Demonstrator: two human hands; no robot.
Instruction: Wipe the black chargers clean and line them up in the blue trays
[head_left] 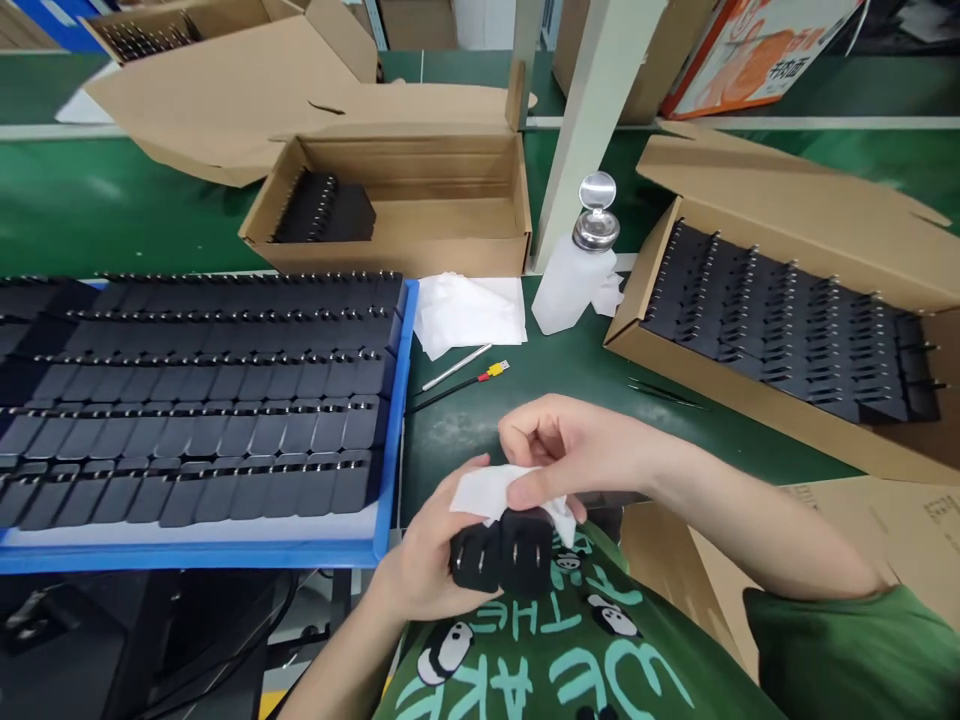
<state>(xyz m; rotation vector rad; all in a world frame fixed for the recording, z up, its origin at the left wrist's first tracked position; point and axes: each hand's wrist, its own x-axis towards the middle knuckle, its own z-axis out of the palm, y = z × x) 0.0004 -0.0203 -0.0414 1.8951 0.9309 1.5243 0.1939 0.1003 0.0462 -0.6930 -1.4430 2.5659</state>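
Head view, left hand: the left hand [431,550] is wrapped around black power adapters [502,555], apparently two side by side, metal prongs showing, held up at the near edge of the green workbench [450,440], against the person's shirt.
Right hand: the right hand [559,440] pinches a white wipe [480,490] between thumb and curled fingers, the cloth lying on the adapters' upper side.
Blue tray: the blue tray [300,556], at the bench's left, reaches its near edge and carries packed rows of adapters, prongs in lines.
Open cartons: the far carton [457,215], at the far edge, has adapters standing in its left end; the right carton [712,385], set at an angle toward the bench's right side, is mostly filled with them.
Bottle: a translucent dispenser bottle [566,285], metal lid flipped up, is between the cartons near the far edge.
Small items: folded wipes [469,310], a silver rod [456,368] and a yellow-tipped cable [457,388] lie just beside the tray's right edge; tweezers [667,395] lie near the right carton.
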